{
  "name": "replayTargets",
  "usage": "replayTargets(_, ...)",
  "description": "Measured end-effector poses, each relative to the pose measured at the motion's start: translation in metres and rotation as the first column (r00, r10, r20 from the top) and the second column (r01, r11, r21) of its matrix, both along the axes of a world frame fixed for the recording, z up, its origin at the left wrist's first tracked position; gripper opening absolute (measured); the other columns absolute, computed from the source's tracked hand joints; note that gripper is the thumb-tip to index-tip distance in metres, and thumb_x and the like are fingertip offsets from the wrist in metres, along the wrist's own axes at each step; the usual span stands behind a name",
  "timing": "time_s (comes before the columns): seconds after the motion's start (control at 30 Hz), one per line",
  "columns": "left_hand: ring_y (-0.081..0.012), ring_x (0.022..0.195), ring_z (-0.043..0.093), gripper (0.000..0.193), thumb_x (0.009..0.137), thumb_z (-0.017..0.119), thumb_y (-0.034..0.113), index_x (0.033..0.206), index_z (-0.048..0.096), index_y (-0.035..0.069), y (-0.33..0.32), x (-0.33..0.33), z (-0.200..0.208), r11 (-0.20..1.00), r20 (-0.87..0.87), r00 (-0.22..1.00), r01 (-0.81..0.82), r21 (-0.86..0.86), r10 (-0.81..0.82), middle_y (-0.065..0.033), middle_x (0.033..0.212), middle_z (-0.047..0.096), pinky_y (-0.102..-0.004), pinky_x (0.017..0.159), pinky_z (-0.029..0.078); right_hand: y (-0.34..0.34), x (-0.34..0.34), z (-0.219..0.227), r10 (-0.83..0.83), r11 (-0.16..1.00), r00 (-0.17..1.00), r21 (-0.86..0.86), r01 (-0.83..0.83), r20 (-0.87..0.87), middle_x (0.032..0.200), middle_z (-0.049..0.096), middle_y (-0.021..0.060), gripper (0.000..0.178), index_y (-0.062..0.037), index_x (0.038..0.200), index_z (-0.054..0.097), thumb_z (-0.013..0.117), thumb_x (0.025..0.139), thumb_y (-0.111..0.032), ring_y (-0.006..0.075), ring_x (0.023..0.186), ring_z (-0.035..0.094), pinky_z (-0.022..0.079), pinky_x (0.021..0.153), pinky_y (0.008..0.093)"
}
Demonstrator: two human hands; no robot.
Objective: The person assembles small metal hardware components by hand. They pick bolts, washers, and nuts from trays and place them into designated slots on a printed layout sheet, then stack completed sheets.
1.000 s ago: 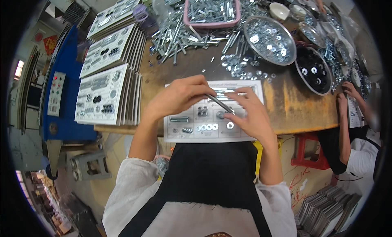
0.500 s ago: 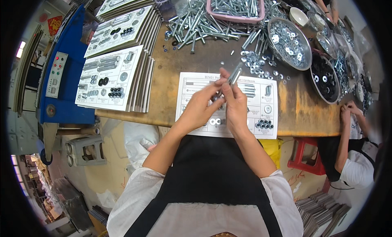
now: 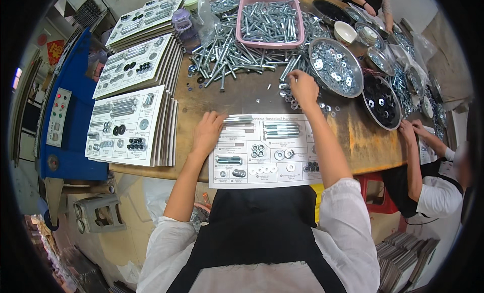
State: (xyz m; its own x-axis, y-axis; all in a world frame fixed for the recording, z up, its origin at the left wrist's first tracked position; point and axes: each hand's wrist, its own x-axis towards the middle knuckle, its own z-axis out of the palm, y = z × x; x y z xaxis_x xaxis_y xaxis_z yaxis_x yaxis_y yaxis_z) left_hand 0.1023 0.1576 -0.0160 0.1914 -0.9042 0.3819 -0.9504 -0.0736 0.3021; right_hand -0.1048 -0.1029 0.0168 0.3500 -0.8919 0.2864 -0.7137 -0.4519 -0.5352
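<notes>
My left hand point(image 3: 205, 131) rests at the upper left corner of the printed card point(image 3: 234, 181). Its fingers are closed at the ends of a few long silver bolts point(image 3: 239, 119) lying along the card's top edge. Beyond the card's right half, my right hand point(image 3: 304, 90) is bent down over loose nuts and washers point(image 3: 286, 97). Its fingers are drawn together, and what they hold, if anything, is hidden. Pictures of bolts, nuts and washers cover the card; my right forearm hides part of it.
Stacked printed cards point(image 3: 126, 126) stand at the left. Behind lie heaped bolts point(image 3: 222, 61) and a pink basket point(image 3: 243, 42) of bolts. To the right are a metal bowl point(image 3: 359, 91) of washers and one with black parts point(image 3: 383, 99). Two co-workers' hands point(image 3: 411, 129) show at the right and far right.
My hands have separated. The bolts held between them now lie at the card's upper left, under my left fingers. My right hand has reached to the loose nuts and washers.
</notes>
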Motion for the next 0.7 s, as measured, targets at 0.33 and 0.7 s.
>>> replayTargets(0.33,-0.0246,0.101,0.057,0.033,0.078,0.069,0.003,0.105,0.074,0.020,0.018,0.005,0.005,0.993,-0.296,0.948,0.121,-0.008,-0.118,-0.0062,0.112,0.060,-0.0332,0.082,0.048,-0.031,0.041,-0.021,-0.206,0.956,0.968,0.183,0.230,-0.143,0.100,0.068,0.0254,0.061,0.0053,0.115,0.046,0.073,0.080,-0.036,0.0400,0.095,0.067,0.052,0.082,0.0472)
replayTargets(0.7,-0.0223,0.098,0.051,0.023,0.075,0.075,0.009,0.096,0.077,0.018,0.018,0.002,0.002,0.996,-0.335,0.938,0.093,-0.017,-0.093,-0.0036,0.113,0.060,-0.0319,0.084,0.045,-0.013,0.014,-0.023,0.015,0.926,0.966,0.361,-0.111,0.259,0.094,0.071,0.0171,0.030,-0.0047,0.101,0.070,0.064,0.082,-0.027,0.0313,0.089,0.068,0.052,0.079,0.0382)
